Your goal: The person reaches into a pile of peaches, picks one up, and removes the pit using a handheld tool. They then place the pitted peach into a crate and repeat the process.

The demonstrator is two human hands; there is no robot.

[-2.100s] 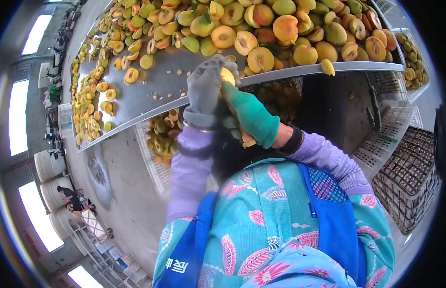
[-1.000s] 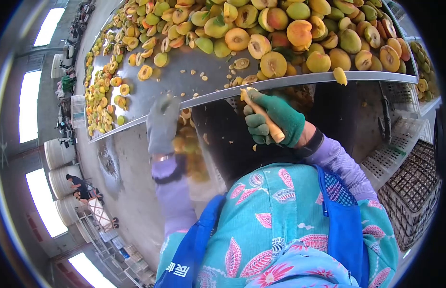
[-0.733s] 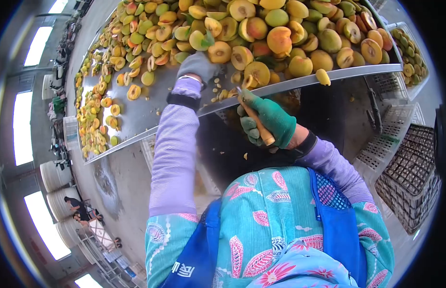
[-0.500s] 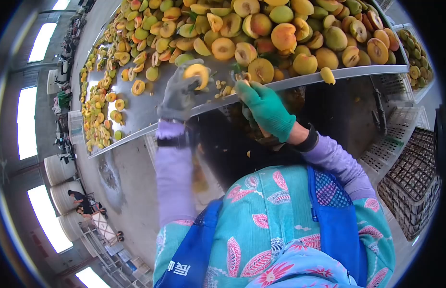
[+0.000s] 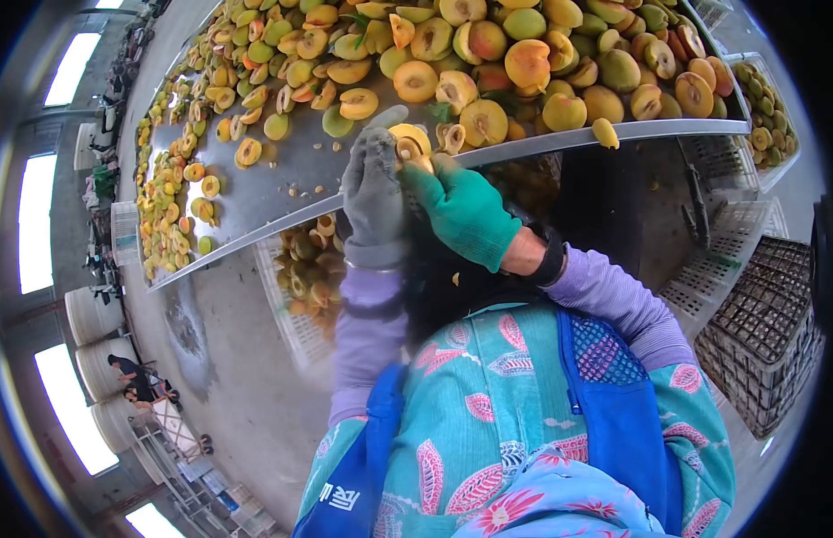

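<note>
My left hand (image 5: 376,184), in a grey glove, is closed round a yellow peach half (image 5: 411,139) just over the near edge of the metal table (image 5: 300,184). Against that half presses my right hand (image 5: 475,211), in a green glove with the fingers curled. Whatever the right fingers grip is mostly hidden; a pale curved edge shows at their tips. Beside the hands on the metal lie a cut peach half (image 5: 484,122) and a smaller cut piece (image 5: 450,137).
Piled peach halves (image 5: 524,63) cover the far table. Below the edge stands a white crate (image 5: 295,309) holding fruit. To the right are a fruit-filled crate (image 5: 766,108), a white crate (image 5: 717,260) and a dark crate (image 5: 766,323). Two people (image 5: 138,381) are far left with a cart.
My left hand has moved right and slightly down with a peach half. My right hand has shifted left, and the two now meet at the fruit. The view has moved slightly.
</note>
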